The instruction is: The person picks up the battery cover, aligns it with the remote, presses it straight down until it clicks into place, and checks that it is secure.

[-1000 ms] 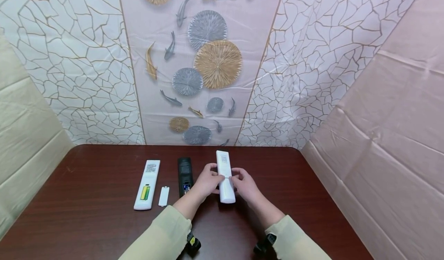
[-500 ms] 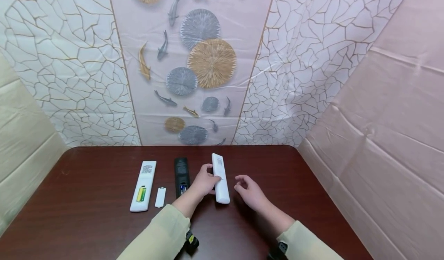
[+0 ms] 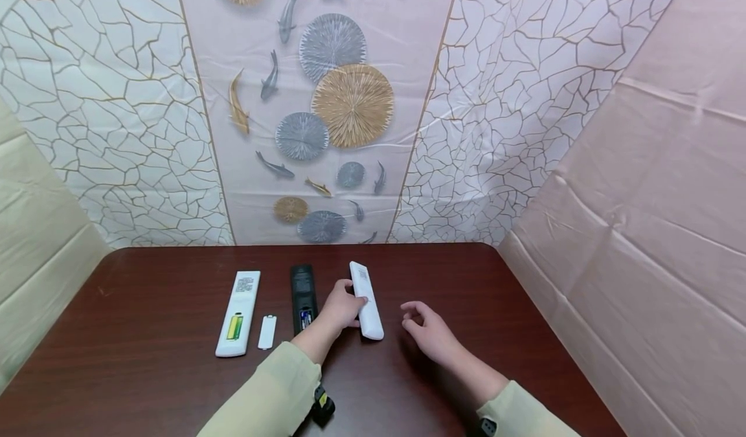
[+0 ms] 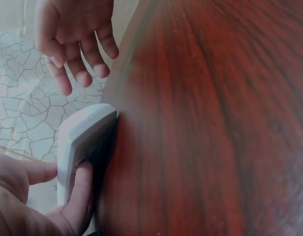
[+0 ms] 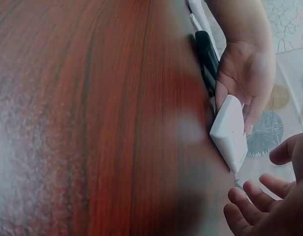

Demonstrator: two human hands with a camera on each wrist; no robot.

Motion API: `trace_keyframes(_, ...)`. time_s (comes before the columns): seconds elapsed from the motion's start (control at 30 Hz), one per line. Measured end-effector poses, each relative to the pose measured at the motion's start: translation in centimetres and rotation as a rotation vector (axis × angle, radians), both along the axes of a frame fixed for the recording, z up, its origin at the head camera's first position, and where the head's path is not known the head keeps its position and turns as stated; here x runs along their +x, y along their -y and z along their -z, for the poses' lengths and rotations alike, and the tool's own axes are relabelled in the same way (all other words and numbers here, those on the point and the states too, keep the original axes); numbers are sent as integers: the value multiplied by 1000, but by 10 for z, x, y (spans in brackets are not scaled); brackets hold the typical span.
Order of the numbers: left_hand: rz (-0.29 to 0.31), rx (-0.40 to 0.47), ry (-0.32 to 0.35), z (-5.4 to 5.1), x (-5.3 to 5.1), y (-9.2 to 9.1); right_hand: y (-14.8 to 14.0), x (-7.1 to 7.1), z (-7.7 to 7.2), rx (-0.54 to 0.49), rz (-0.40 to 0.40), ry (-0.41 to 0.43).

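Observation:
My left hand [image 3: 340, 305] grips a white remote control [image 3: 368, 307] by its left side, with the back facing up and a printed label near the far end. In the left wrist view the thumb lies on one face of this remote [image 4: 67, 140] and fingers on the other. Its near end looks slightly raised or tilted; whether it touches the table cannot be told. To the right of it, my right hand [image 3: 430, 335] hovers above the table, fingers loosely bent and holding nothing. The right wrist view shows this hand [image 5: 274, 201] apart from the remote.
On the brown table [image 3: 146, 307], a second white remote [image 3: 243, 300] lies with yellow-green batteries [image 3: 235, 326] exposed. Beside it are a white battery cover [image 3: 267, 332] and a black remote [image 3: 302, 284] with a blue battery [image 3: 305, 318] showing. A patterned cloth [image 3: 326, 191] hangs behind.
My right hand has let go of the white remote and moved right. The left hand has lowered that remote and shifted it slightly left, turning it a little.

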State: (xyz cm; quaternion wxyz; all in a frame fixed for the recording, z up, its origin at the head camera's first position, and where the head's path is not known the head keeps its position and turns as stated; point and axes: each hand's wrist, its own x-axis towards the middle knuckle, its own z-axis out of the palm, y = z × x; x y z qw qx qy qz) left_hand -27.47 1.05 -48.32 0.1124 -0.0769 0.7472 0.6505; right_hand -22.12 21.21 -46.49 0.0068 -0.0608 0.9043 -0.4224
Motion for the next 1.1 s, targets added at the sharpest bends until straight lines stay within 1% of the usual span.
trace_keyframes(0.17, 2, -1, 1, 2, -1, 1, 1, 0, 0, -3, 3, 5)
trace_keyframes(0.37, -3, 13, 8, 2, -2, 1, 2, 0, 5, -13, 4, 21)
trace_keyframes(0.5, -3, 10, 32, 0, -2, 2, 1, 0, 7, -14, -1, 25)
trace_keyframes(0.63, 14, -7, 55, -4, 0, 4, 2, 0, 7, -15, -3, 23)
trace_keyframes(0.73, 36, -46, 55, -6, 1, 5, 2, 0, 8, -14, -4, 17)
trace_keyframes(0.97, 92, -181, 32, -13, 5, 3, 3, 1, 8, -7, -6, 9)
trace_keyframes(1.1, 102, -252, 26, -19, 9, 2, 3, 1, 8, -5, -12, 2)
